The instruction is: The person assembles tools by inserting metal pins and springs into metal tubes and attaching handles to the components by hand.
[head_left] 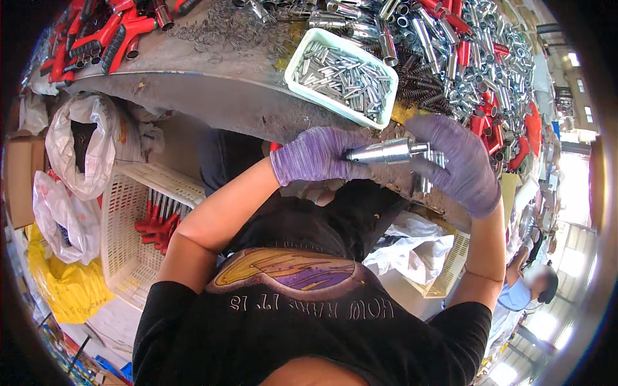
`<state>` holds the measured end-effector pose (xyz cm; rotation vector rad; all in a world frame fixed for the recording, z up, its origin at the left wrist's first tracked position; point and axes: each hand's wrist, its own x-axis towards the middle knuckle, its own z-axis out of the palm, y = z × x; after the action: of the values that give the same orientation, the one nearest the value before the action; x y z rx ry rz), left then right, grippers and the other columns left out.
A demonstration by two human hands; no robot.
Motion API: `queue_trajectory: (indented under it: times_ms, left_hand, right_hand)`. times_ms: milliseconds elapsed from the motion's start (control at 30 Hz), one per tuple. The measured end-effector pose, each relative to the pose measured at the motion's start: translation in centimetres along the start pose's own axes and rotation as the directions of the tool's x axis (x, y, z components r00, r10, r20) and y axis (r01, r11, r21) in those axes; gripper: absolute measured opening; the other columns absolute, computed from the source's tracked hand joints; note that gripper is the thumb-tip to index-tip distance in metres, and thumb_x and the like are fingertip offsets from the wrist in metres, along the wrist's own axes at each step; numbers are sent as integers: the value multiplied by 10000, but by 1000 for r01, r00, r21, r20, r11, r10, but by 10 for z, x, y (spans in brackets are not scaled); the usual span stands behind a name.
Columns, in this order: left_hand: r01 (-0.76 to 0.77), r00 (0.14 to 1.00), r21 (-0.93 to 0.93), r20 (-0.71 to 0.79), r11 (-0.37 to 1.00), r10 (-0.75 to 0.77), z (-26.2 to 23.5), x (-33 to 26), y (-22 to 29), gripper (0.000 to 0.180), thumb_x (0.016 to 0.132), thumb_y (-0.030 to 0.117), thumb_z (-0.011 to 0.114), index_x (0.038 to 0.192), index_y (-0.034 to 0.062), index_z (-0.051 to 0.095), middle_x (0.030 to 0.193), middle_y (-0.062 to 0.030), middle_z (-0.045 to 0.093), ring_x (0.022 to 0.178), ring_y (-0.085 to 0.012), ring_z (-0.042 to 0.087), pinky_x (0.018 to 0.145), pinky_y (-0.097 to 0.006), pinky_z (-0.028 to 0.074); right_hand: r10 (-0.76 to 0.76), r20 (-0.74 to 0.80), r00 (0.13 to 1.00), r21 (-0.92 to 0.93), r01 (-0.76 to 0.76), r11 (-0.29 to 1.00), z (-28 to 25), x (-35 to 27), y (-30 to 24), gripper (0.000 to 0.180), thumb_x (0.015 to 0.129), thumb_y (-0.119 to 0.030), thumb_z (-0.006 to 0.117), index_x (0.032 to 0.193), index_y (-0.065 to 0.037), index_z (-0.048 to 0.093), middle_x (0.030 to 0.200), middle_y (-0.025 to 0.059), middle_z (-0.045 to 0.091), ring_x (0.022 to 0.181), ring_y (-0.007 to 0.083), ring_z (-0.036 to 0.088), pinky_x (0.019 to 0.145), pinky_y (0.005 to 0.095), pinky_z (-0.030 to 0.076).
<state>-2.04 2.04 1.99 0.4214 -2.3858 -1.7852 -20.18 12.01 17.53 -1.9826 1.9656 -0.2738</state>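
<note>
My left hand (pixel 315 153), in a purple knitted glove, is closed round a shiny metal cylinder (pixel 384 152) with a narrower tip pointing right. Beside that tip is my right hand (pixel 460 157), gloved alike, its fingers curved and smeared by motion. Small bright metal parts (pixel 439 159) show by its fingers; whether they are held I cannot tell. Just beyond both hands, a pale green tray (pixel 338 110) at the bench edge holds many short metal pins (pixel 344 74).
Red-and-black handles (pixel 122 38) and thin wire rings (pixel 222 32) lie on the bench. Metal tubes (pixel 425 38) and dark springs (pixel 418 83) pile at right. Below left are a cream crate (pixel 129 257) with red-handled parts and white sacks (pixel 80 151). Another person (pixel 515 289) is at far right.
</note>
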Motion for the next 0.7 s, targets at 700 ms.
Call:
queue_trajectory:
  times_ms: [700]
  left_hand:
    - [-249, 936, 295, -171, 922, 307, 17, -15, -13, 444, 761, 412, 689, 1024, 58, 634, 898, -172, 638, 856, -356, 622, 716, -405, 491]
  right_hand:
    - [41, -35, 999, 38, -40, 999, 53, -8, -11, 400, 705, -358, 760, 976, -88, 645, 768, 133, 639, 731, 305, 645, 653, 358, 513]
